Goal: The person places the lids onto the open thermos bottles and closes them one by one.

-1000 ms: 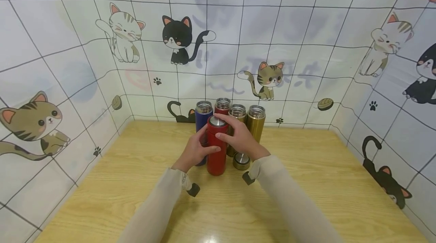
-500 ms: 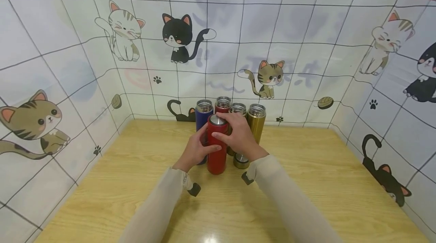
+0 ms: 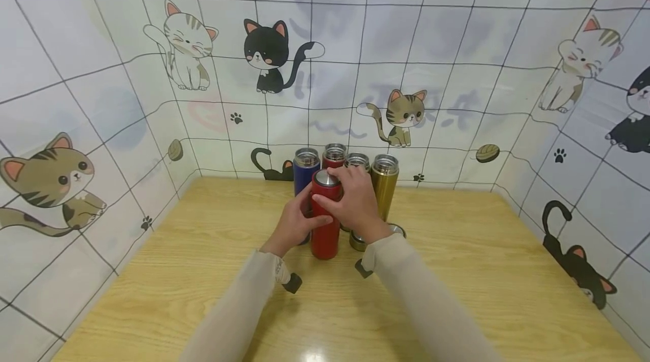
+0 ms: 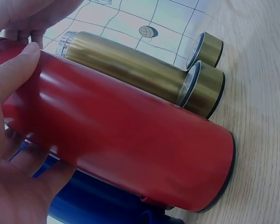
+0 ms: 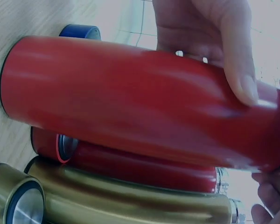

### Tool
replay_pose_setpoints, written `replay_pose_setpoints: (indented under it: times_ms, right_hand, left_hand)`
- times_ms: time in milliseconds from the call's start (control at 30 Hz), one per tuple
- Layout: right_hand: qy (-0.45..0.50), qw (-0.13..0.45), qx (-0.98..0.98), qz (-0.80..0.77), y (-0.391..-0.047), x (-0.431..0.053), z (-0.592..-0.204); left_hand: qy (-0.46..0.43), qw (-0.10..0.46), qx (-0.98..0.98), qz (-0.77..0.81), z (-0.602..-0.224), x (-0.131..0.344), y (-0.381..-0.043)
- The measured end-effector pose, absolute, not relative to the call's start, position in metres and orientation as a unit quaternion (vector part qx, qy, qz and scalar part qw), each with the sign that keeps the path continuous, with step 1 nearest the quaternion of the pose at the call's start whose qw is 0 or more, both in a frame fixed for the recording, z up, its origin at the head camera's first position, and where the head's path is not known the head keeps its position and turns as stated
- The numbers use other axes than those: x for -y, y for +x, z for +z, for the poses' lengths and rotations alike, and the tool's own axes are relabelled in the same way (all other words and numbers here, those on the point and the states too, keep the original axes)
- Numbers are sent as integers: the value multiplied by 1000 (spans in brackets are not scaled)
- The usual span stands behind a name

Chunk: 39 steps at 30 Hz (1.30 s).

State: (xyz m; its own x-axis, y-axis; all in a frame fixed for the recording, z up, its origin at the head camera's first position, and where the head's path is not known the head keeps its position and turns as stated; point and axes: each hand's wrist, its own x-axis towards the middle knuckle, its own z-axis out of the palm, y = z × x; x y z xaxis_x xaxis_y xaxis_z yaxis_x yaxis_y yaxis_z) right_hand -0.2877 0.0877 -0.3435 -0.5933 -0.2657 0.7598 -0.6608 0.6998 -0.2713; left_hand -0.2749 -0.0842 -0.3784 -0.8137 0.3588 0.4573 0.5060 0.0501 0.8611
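Observation:
A red thermos flask (image 3: 325, 241) stands upright on the wooden table in the head view, its silver-topped lid (image 3: 326, 177) at its mouth. My left hand (image 3: 291, 224) holds the upper body from the left, its thumb across the front in the left wrist view. From the right, my right hand (image 3: 354, 198) grips the lid between thumb and fingers. Behind stand a blue flask (image 3: 306, 176), a darker red flask (image 3: 334, 154) and two gold flasks, one a gold flask (image 3: 384, 181) at the right, all with bare steel mouths.
Two gold lids lie by the flasks, the nearer gold lid (image 4: 207, 88) beside the red flask. In the right wrist view a blue lid (image 5: 80, 31) and a red lid (image 5: 49, 145) rest on the table (image 3: 457, 272). A cat-patterned cloth (image 3: 335, 80) rises behind.
My right hand has turned a little on the lid, its wrist shifting left. The second gold lid now shows beside that wrist. My left hand and the red flask stay nearly in place.

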Motion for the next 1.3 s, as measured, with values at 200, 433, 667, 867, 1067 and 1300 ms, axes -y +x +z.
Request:
replay_pose_setpoints:
  times_ms: [200, 433, 667, 867, 1067, 1300]
  right_hand:
    - [240, 410, 853, 217, -285, -80, -344]
    - [204, 442, 863, 137, -280, -75, -341]
    - [190, 463, 862, 84, -279, -72, -339]
    - [202, 455, 861, 104, -281, -76, -341]
    - [237, 389, 870, 190, -288, -84, -342]
    - [326, 187, 843, 385, -292, -94, -333]
  left_hand:
    - [-294, 68, 724, -620, -378, 84, -274]
    - [-288, 72, 736, -609, -376, 84, -271]
    - [-287, 62, 737, -609, -377, 86, -269]
    - [-288, 64, 737, -608, -376, 85, -268]
    - [-291, 51, 734, -612, -375, 84, -269]
    - [-311, 14, 715, -626, -374, 87, -275]
